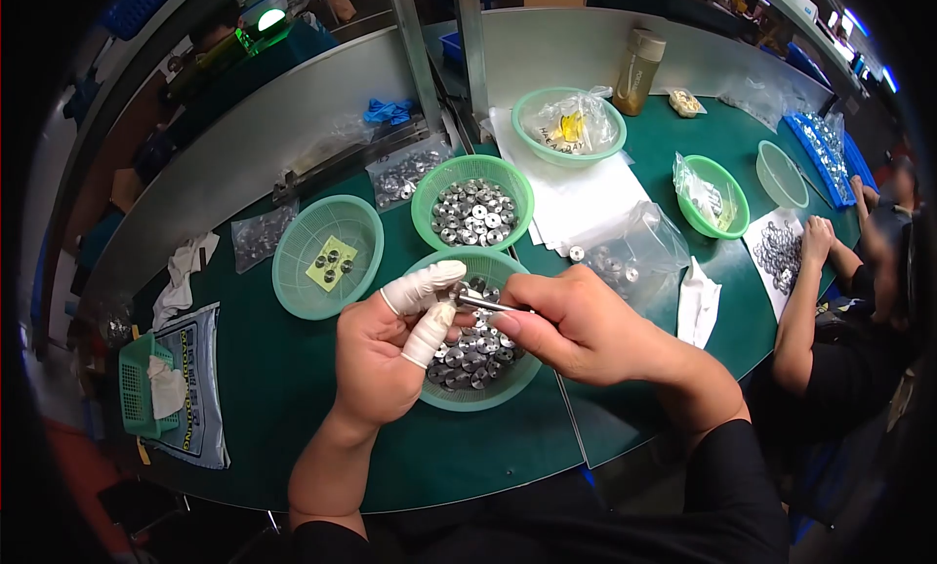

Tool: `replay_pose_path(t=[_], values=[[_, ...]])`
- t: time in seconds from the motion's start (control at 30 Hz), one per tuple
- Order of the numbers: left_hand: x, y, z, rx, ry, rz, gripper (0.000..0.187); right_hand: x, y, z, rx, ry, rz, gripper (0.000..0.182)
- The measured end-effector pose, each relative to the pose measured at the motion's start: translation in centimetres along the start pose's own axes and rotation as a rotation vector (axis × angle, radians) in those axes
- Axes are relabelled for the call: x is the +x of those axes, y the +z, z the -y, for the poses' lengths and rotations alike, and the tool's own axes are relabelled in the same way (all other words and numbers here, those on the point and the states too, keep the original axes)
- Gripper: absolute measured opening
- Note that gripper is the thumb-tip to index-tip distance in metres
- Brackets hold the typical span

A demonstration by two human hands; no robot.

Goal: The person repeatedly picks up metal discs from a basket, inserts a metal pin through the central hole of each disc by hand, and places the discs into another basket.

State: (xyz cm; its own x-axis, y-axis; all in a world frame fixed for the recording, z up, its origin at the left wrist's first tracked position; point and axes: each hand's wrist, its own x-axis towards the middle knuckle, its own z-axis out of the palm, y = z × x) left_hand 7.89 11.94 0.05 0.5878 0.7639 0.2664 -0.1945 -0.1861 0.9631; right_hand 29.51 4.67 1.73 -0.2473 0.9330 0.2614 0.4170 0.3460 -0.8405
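left hand [376, 364], raised over one basket [473, 406], pinches one small part [456, 292] in two white-sheathed digits [427, 337], right hand [583, 328] pinches one metal tool [485, 304], and four discs [333, 256] lie leftward.

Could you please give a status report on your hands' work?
Left grip: pinching small metal part. Right grip: holding slim metal tool at it. Green basket of metal discs below. Nothing visibly in the way.

Single head-worn view, forward and down, close above hands [376, 369]
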Motion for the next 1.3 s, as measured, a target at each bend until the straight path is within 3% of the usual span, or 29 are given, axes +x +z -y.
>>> replay_pose_path(t=[0.17,0.37,0.6,0.8,1.0,1.13,1.3], values=[[0.1,-0.5,0.9,-0.021,0.025,-0.038,0.029,-0.3,-0.6,0.5,0.093,0.033,0.026,0.028],[0.1,-0.8,1.1,0.002,-0.025,-0.056,0.019,-0.2,0.4,-0.2,0.008,-0.089,0.034,0.026],[-0.3,0.1,0.7,0.033,0.024,-0.042,0.022,-0.4,0.9,-0.5,-0.115,-0.070,-0.085,0.025],[-1.1,1.7,0.8,0.350,0.164,-0.095,0.030,-0.6,1.8,-0.7,-0.353,-0.098,-0.237,0.028],[-1.2,2.4,1.3,0.637,0.346,-0.132,0.032,-0.7,1.9,-0.7,-0.524,-0.104,-0.255,0.030],[-1.3,1.8,1.4,0.389,0.246,-0.100,0.031,-0.6,0.8,-1.0,-0.365,-0.106,-0.157,0.030],[-0.7,1.1,0.6,0.410,0.261,-0.044,0.030,-0.6,-1.2,0.2,-0.114,-0.061,0.015,0.030]])
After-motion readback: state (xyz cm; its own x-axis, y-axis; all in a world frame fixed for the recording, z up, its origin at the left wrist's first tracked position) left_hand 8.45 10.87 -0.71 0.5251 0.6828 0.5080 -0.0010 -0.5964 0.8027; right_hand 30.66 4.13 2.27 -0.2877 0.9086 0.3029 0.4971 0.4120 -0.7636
